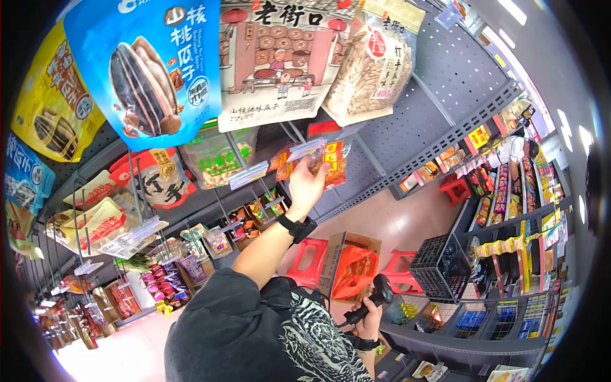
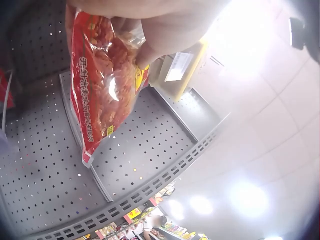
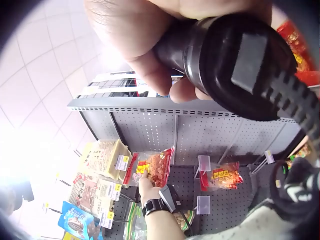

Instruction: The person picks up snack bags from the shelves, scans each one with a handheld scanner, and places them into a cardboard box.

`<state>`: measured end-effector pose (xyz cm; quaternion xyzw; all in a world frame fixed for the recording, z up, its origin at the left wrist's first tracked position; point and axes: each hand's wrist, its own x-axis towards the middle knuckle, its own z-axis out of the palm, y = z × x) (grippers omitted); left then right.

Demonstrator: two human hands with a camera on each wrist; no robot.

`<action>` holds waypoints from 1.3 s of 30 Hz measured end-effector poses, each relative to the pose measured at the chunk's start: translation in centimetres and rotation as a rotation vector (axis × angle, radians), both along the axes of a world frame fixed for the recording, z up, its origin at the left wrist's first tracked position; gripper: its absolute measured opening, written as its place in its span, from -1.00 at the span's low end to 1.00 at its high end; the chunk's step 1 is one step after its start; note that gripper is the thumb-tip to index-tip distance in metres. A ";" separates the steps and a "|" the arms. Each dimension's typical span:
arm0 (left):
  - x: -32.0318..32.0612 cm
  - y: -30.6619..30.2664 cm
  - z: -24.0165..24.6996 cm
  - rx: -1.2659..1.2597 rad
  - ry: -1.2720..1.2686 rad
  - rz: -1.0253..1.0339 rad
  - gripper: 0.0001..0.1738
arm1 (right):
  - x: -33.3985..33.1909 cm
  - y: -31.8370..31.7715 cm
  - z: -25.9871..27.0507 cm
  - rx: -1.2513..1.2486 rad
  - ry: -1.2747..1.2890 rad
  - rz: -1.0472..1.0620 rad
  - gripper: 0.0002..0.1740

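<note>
My left hand (image 1: 307,184) reaches up to the pegboard shelf and grips a red and clear packet (image 2: 102,85) of reddish snack food by its upper part. In the left wrist view the packet hangs below my fingers, in front of the grey perforated panel. A plastic price tag holder (image 1: 306,149) is close above that hand. Lower down, near my body, my right hand (image 1: 368,323) has its fingers wrapped around the handle of a black barcode scanner (image 3: 240,65) with a coiled cord. A similar red packet (image 3: 221,176) hangs beside the left hand in the right wrist view.
Bags of seeds, such as a blue bag (image 1: 153,76) and a beige bag (image 1: 273,70), hang on metal hooks overhead. Below stand red stools (image 1: 307,260), a cardboard box (image 1: 327,267) with a red plastic bag, and a black crate (image 1: 442,267). Another person (image 1: 511,150) is farther off.
</note>
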<state>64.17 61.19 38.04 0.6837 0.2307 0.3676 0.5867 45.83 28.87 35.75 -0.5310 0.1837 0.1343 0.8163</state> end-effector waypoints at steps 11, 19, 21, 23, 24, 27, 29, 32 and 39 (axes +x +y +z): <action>7.6 7.0 -4.2 -0.053 -0.165 0.140 -0.64 | -0.1 -0.1 0.3 -0.056 0.022 0.006 -0.64; 4.1 4.3 -3.4 0.171 -0.192 0.146 -0.48 | -0.4 -2.3 -1.1 -0.044 0.029 -0.035 -0.59; 0.9 -1.9 -2.6 0.326 -0.150 0.313 -0.52 | -0.1 -3.0 -1.6 -0.003 0.081 -0.087 -0.58; -1.7 -6.5 -5.7 0.406 -0.004 -0.137 -0.53 | 0.4 -3.3 -1.4 0.032 0.090 -0.130 -0.59; -2.2 -9.4 -7.3 0.425 0.046 -0.373 -0.54 | 0.5 -4.0 -1.5 0.055 0.065 -0.125 -0.62; -3.3 -15.7 -13.1 0.423 0.292 -1.145 -0.63 | 0.7 -6.9 -2.2 0.151 0.116 -0.132 -0.65; -3.9 -19.6 -17.9 0.510 0.441 -1.338 -0.65 | 0.8 -9.8 -3.0 0.187 0.103 -0.148 -0.68; -4.7 -23.1 -22.9 0.612 0.656 -1.527 -0.65 | 0.2 -12.1 -2.7 0.224 0.118 -0.215 -0.61; -3.0 -33.9 -31.9 0.607 0.917 -1.370 -0.65 | -2.0 -22.7 -5.9 0.378 0.285 -0.365 -0.56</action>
